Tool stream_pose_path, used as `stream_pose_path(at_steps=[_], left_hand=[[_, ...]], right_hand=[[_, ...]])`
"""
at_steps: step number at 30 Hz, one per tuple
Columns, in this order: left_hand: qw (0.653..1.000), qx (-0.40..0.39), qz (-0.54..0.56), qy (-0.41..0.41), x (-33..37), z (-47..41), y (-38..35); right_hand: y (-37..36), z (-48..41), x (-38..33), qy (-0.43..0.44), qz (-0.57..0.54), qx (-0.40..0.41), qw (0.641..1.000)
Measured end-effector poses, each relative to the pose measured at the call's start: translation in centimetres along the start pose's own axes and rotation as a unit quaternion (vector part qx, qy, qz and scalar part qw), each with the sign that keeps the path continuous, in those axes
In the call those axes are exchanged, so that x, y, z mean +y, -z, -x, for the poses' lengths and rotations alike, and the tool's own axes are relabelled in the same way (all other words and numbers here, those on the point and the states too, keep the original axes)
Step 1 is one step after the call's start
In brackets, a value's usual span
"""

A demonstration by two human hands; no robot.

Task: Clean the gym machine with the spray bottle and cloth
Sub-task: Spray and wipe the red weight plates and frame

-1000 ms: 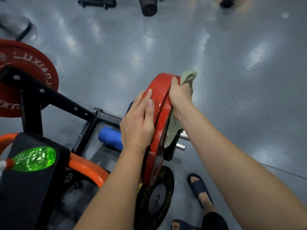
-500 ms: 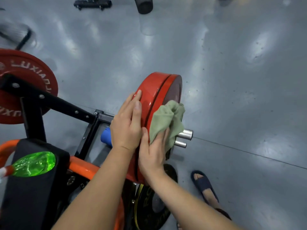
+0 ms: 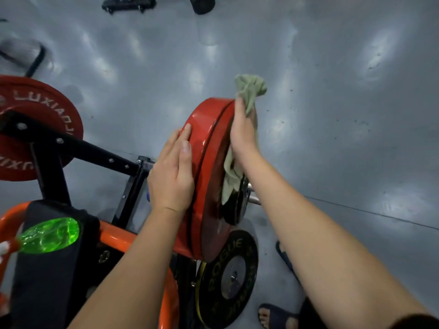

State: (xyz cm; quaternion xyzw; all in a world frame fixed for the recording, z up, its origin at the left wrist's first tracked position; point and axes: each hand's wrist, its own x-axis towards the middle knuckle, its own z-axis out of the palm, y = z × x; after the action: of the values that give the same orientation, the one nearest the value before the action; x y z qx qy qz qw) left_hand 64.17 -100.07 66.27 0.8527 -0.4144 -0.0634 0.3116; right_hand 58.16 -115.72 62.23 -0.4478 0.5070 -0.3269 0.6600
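Two red weight plates (image 3: 204, 148) stand on edge on the machine's sleeve in the middle of the view. My left hand (image 3: 172, 173) lies flat against the near plate's left side, fingers straight. My right hand (image 3: 242, 129) presses a green cloth (image 3: 249, 89) against the outer plate's right face near its top; the cloth sticks out above my fingers and hangs below my wrist. A green spray bottle (image 3: 48, 235) lies on the black seat pad (image 3: 47, 281) at lower left.
Another red plate (image 3: 35, 110) hangs on the black frame arm (image 3: 95, 150) at left. A black plate (image 3: 229, 279) stands below the red ones. The orange frame tube (image 3: 123, 238) curves past the pad. Sandalled feet (image 3: 276, 314) stand at lower right on the grey floor (image 3: 332, 115).
My right hand has swept the cloth from the lower part of the outer plate's face up to its top edge. My left hand has stayed on the near plate.
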Motion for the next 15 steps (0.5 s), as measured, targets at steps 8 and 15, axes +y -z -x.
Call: stream_pose_path(at_steps=[8,15], left_hand=[[1.0,-0.007,-0.005,0.017,0.1,0.0,0.1],[1.0,0.001,0.006,0.021,-0.2,0.0,-0.1]], right_hand=[[-1.1,13.9,5.9,0.046,-0.053,-0.037,0.997],[-1.6,3.0,0.4,-0.097,0.045,0.004,0.994]])
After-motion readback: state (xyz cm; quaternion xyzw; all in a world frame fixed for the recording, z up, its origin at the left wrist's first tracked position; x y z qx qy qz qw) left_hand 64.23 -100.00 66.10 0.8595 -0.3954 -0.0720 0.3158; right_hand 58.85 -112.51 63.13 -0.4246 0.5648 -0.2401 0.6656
